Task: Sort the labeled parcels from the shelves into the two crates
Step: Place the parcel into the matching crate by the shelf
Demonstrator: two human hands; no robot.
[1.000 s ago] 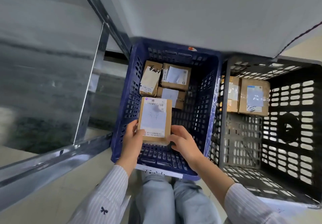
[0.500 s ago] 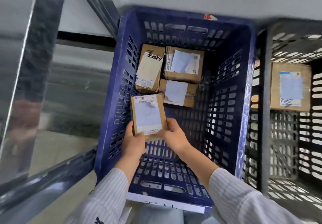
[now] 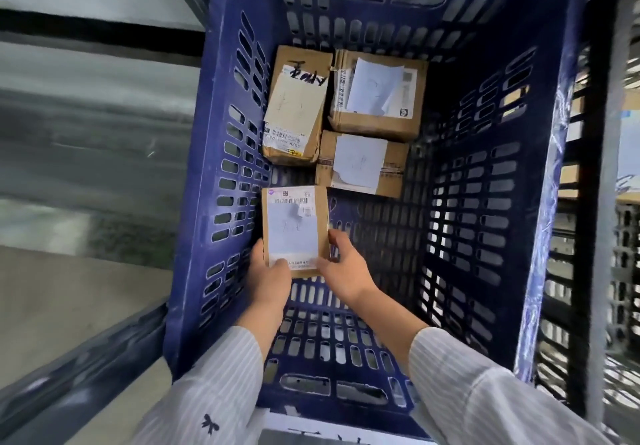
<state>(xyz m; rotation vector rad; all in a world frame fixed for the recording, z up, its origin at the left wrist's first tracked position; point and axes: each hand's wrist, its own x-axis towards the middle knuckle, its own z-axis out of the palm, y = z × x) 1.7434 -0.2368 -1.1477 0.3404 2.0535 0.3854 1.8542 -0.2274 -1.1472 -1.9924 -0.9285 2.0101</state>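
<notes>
The fingers (image 3: pixel 337 241) of the right hand (image 3: pixel 344 271) curl round one near corner of a small brown parcel (image 3: pixel 294 223). The left hand (image 3: pixel 270 278) grips the other near corner, with its thumb on the white label. Both hands hold the parcel inside the blue crate (image 3: pixel 540 126), close to the crate's left wall. I cannot tell if it touches the crate's bottom. Three other parcels (image 3: pixel 360 164) lie at the blue crate's far end, packed close together. A black crate (image 3: pixel 590 237) stands just beside the blue crate's right wall. Striped sleeves (image 3: pixel 214 385) reach over its near rim.
</notes>
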